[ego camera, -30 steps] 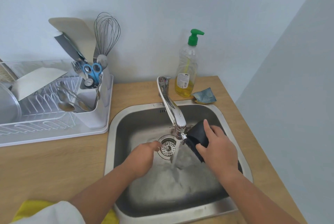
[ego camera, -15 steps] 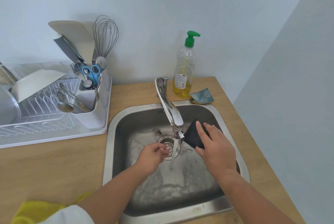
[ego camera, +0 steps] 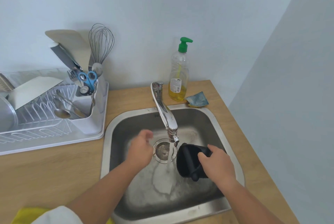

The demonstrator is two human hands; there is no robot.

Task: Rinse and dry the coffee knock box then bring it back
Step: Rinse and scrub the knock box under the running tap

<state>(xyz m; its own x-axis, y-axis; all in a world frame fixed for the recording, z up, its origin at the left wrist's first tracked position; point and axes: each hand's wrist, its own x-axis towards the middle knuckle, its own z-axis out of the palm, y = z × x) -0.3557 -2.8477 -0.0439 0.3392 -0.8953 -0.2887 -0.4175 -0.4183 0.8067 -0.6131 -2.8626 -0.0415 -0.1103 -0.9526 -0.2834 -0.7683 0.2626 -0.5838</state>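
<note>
Tilting the coffee knock box (ego camera: 189,162) mouth-first toward the tap stream (ego camera: 169,158), the right hand (ego camera: 216,166) clamps its wall; the blurred, empty left hand (ego camera: 141,149), fingers loosely curled, has withdrawn leftward, so rinsing continues.

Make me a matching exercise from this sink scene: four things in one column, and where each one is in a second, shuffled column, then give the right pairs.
Things
1. knock box
2. dish soap bottle
3. sponge
4. whisk

Places
A. standing in the cutlery holder of the dish rack
B. lying on the counter at the sink's back right corner
C. held tilted in the right hand inside the sink, beside the running water
D. upright on the counter behind the faucet

Pairs: 1-C, 2-D, 3-B, 4-A
</note>
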